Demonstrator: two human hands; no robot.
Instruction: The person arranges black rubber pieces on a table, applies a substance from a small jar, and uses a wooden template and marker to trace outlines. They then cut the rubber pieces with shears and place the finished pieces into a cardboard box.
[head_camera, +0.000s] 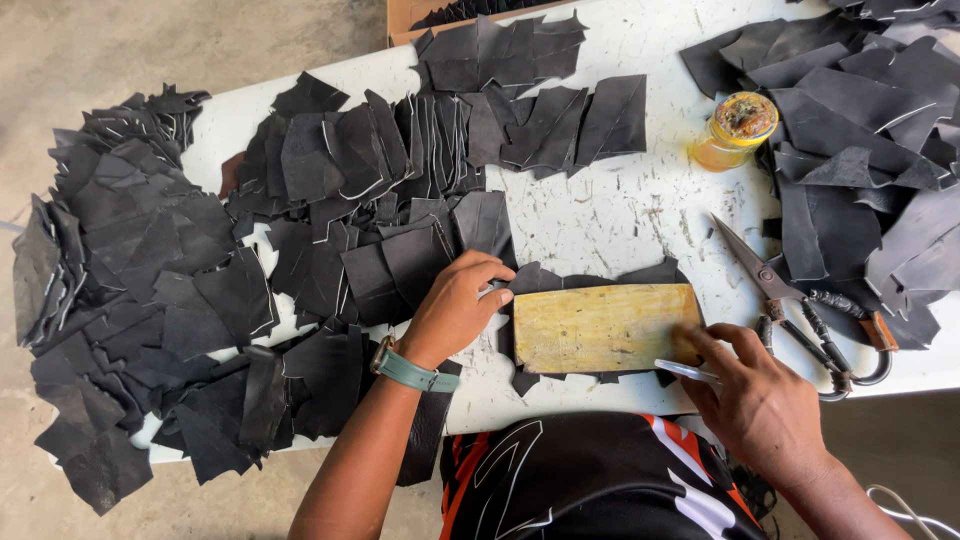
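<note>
Yellowed rectangular wooden block (603, 327) lies atop black leather piece (590, 279) on white table (620, 215); your left hand (455, 308) presses leather flat, fingers curled; your right hand (757, 400) pinches thin pale blade (686, 372) at block's edge.

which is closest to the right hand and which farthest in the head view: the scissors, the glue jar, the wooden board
From the right hand:
1. Wooden board, touching its fingertips, just to the left.
2. Scissors, lying on the table just beyond and to the right.
3. Glue jar, far up the table, beside the right leather pile.
</note>
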